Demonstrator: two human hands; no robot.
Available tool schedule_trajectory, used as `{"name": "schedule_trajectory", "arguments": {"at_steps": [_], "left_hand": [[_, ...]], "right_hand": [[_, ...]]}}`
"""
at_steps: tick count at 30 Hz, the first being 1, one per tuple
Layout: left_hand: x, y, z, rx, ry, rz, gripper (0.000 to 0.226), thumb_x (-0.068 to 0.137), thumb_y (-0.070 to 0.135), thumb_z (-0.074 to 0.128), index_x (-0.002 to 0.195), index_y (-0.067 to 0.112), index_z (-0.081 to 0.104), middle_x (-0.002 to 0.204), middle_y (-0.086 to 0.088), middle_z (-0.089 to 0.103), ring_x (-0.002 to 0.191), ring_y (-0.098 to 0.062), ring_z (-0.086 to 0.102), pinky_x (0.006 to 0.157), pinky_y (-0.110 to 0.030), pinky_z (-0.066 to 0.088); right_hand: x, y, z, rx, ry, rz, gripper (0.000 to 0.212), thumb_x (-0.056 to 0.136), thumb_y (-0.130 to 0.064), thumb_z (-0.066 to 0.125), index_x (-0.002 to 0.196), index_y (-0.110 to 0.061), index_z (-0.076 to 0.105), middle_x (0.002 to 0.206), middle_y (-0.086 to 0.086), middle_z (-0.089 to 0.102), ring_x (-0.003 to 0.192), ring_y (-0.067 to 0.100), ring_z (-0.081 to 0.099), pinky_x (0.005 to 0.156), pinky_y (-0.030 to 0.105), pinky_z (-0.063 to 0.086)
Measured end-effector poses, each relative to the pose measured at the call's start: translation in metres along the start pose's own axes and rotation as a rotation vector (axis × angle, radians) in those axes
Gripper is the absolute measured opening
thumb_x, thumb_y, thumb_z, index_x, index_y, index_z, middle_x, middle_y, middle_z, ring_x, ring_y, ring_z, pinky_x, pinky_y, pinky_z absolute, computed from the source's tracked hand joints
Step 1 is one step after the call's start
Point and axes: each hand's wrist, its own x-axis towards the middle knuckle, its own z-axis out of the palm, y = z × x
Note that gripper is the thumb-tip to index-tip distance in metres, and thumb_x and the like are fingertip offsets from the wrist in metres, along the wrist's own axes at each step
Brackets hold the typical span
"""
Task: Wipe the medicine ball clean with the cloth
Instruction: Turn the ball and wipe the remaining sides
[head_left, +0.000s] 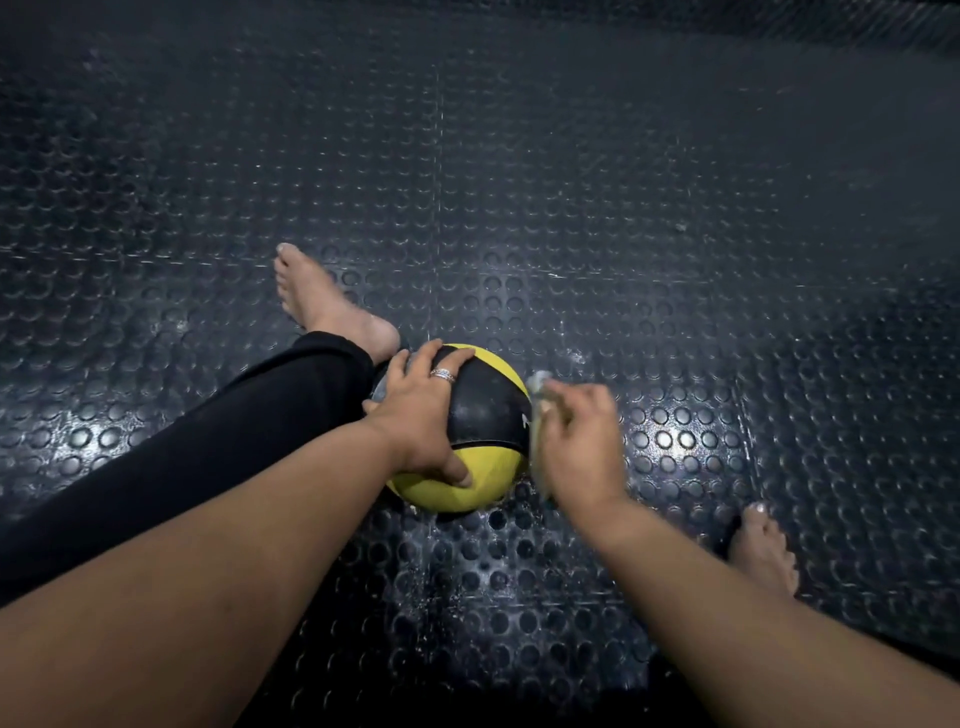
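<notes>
1. Fingers (452, 364) of the left hand (423, 415) spread wide over the top of the ball (480, 410), curled to its curve, thumb down on the yellow near side; the right hand (579, 441) has its fingers bent around the cloth (540, 395), though it is blurred.
2. Floor (571, 182): dark rubber with raised round studs, and the ball sits on it in the lower middle.
3. Leg (208, 441) in black cloth stretches out on the left, bare foot (322, 306) just beyond the ball; another bare foot (761, 551) lies at the right.
4. Both forearms reach forward from the bottom corners, the left one straight onto the ball, the right one angled to the ball's right side.
5. Ball: yellow with a black band across it.
6. Cloth: pale, pressed against the ball's right side.
7. Ring (443, 374) on a left finger.
</notes>
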Motion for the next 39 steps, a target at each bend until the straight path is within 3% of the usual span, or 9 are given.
{"name": "schedule_trajectory", "arguments": {"at_steps": [4, 10, 15, 17, 20, 24, 27, 33, 39], "left_hand": [[-0.001, -0.004, 0.002, -0.027, 0.018, -0.001, 0.140, 0.048, 0.039, 0.095, 0.151, 0.043, 0.000, 0.158, 0.016, -0.011, 0.147, -0.021, -0.013, 0.106, -0.067, 0.031], [-0.004, 0.000, 0.012, -0.063, 0.047, -0.035, 0.140, 0.049, 0.042, 0.094, 0.151, 0.043, -0.002, 0.158, 0.014, -0.014, 0.147, -0.021, -0.015, 0.108, -0.066, 0.026], [0.004, -0.014, 0.003, -0.153, 0.043, -0.025, 0.145, 0.044, 0.037, 0.096, 0.152, 0.042, 0.000, 0.157, 0.014, -0.009, 0.147, -0.020, -0.012, 0.115, -0.059, 0.023], [0.003, -0.014, 0.003, -0.163, 0.046, -0.020, 0.144, 0.044, 0.036, 0.097, 0.151, 0.043, 0.001, 0.157, 0.015, -0.009, 0.147, -0.020, -0.011, 0.116, -0.058, 0.022], [0.002, -0.008, 0.008, -0.149, 0.060, -0.026, 0.143, 0.044, 0.036, 0.096, 0.152, 0.042, 0.002, 0.158, 0.013, -0.009, 0.147, -0.022, -0.012, 0.115, -0.058, 0.022], [0.002, -0.002, 0.009, -0.131, 0.070, -0.037, 0.142, 0.044, 0.038, 0.096, 0.151, 0.043, 0.002, 0.157, 0.015, -0.009, 0.147, -0.021, -0.011, 0.111, -0.061, 0.029], [0.000, 0.003, 0.009, -0.110, 0.078, -0.053, 0.142, 0.045, 0.040, 0.096, 0.151, 0.044, 0.001, 0.157, 0.015, -0.010, 0.147, -0.020, -0.010, 0.108, -0.063, 0.031], [0.003, -0.012, 0.009, -0.151, 0.085, -0.029, 0.144, 0.041, 0.039, 0.097, 0.151, 0.041, 0.003, 0.156, 0.015, -0.008, 0.146, -0.020, -0.009, 0.115, -0.057, 0.025], [-0.003, -0.022, 0.005, -0.190, 0.090, 0.008, 0.141, 0.044, 0.034, 0.097, 0.152, 0.040, 0.006, 0.157, 0.012, -0.006, 0.147, -0.021, -0.008, 0.119, -0.051, 0.019]], "right_hand": [[-0.022, -0.022, 0.026, 0.058, -0.025, -0.135, 0.032, 0.095, -0.019, 0.051, 0.125, -0.015, 0.060, 0.103, -0.005, 0.043, 0.098, 0.010, 0.049, 0.092, 0.015, 0.037], [0.042, -0.026, 0.037, 0.033, 0.010, 0.190, 0.026, 0.093, -0.019, 0.051, 0.113, -0.013, 0.066, 0.115, 0.010, 0.058, 0.100, 0.026, 0.059, 0.092, 0.027, 0.042], [0.006, -0.023, 0.037, -0.093, 0.001, -0.280, 0.027, 0.091, -0.017, 0.053, 0.113, -0.010, 0.067, 0.100, 0.007, 0.053, 0.093, 0.023, 0.052, 0.085, 0.026, 0.042], [-0.007, -0.007, 0.034, -0.082, -0.009, -0.346, 0.031, 0.090, -0.020, 0.051, 0.116, -0.009, 0.065, 0.098, 0.004, 0.053, 0.090, 0.020, 0.051, 0.083, 0.024, 0.042], [-0.006, 0.008, 0.033, -0.058, 0.027, -0.285, 0.040, 0.092, -0.031, 0.042, 0.117, -0.008, 0.063, 0.098, 0.000, 0.053, 0.092, 0.019, 0.053, 0.085, 0.029, 0.046], [-0.003, 0.001, 0.032, 0.035, 0.048, -0.018, 0.028, 0.096, -0.020, 0.047, 0.117, -0.008, 0.062, 0.105, 0.000, 0.051, 0.094, 0.011, 0.047, 0.088, 0.024, 0.040], [0.009, 0.002, 0.025, -0.023, 0.010, 0.188, 0.029, 0.097, -0.021, 0.045, 0.117, -0.007, 0.061, 0.118, 0.010, 0.053, 0.103, 0.022, 0.052, 0.083, 0.023, 0.035], [-0.001, -0.016, 0.020, 0.025, -0.076, -0.126, 0.026, 0.094, -0.013, 0.051, 0.115, -0.007, 0.064, 0.100, -0.002, 0.048, 0.093, 0.010, 0.048, 0.086, 0.013, 0.035], [0.019, -0.009, 0.020, -0.005, -0.080, 0.173, 0.025, 0.095, -0.017, 0.051, 0.114, -0.011, 0.066, 0.107, 0.003, 0.056, 0.096, 0.018, 0.055, 0.083, 0.017, 0.037]]}}
